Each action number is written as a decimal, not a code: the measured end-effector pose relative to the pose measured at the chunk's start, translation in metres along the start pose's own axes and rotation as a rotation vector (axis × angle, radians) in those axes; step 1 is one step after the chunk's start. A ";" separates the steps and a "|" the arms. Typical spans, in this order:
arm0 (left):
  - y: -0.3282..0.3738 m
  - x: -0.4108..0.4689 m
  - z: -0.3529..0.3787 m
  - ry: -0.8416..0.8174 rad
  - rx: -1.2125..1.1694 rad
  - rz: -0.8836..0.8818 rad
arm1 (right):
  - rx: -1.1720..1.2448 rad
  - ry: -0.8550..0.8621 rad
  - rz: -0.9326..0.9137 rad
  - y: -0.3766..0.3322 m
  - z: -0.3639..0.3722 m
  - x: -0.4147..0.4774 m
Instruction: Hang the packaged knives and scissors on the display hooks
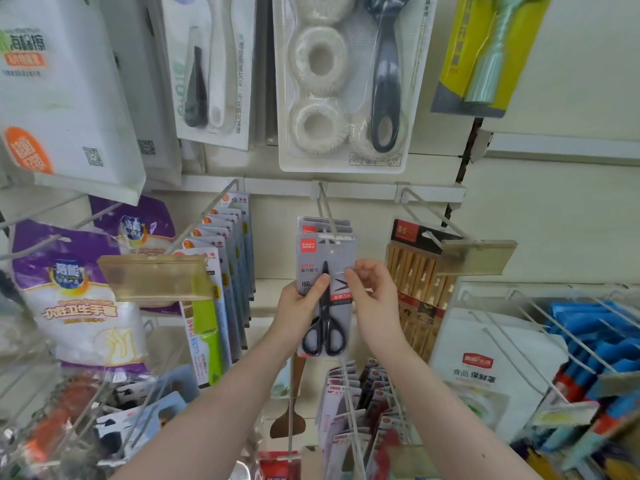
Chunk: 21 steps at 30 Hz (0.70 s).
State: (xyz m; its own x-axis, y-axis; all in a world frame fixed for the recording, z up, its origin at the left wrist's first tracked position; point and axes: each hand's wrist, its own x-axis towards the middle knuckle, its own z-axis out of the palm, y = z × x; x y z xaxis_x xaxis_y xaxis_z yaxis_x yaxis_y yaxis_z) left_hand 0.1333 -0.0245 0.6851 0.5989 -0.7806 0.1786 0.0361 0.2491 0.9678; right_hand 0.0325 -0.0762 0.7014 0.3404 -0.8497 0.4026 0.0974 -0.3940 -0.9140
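Note:
A grey card pack of black-handled scissors point(325, 327) hangs at the centre, its top slot on the white wire display hook point(327, 211). More scissors packs point(323, 224) hang behind it on the same hook. My left hand point(299, 308) grips the pack's left edge, thumb across the front. My right hand point(372, 296) pinches its right edge. To the left, a row of carded knives with a green-handled one in front point(207, 337) fills another hook.
Glove bags point(74, 296) hang at the left, chopsticks point(415, 271) and cling-film boxes point(485, 368) at the right. Brushes and sponges point(346, 81) hang above. Amber price-tag holders point(156, 277) stick out from hook ends. Lower hooks with carded goods point(349, 400) project toward me.

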 end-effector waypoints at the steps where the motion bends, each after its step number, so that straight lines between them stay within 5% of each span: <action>1: -0.001 0.002 0.000 0.018 0.003 -0.004 | -0.006 0.002 0.002 0.001 0.001 0.002; 8: 0.003 0.001 -0.002 0.080 -0.014 0.005 | -0.012 -0.013 0.019 0.001 0.001 0.004; 21: 0.037 -0.022 -0.005 0.222 0.078 0.320 | 0.043 -0.046 0.040 -0.025 -0.004 -0.014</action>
State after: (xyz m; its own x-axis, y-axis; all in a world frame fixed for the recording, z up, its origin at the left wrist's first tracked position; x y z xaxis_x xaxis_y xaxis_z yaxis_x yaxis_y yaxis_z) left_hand 0.1253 0.0052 0.7161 0.7288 -0.5254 0.4391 -0.2364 0.4089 0.8815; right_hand 0.0217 -0.0556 0.7186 0.3869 -0.8472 0.3641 0.1232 -0.3438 -0.9309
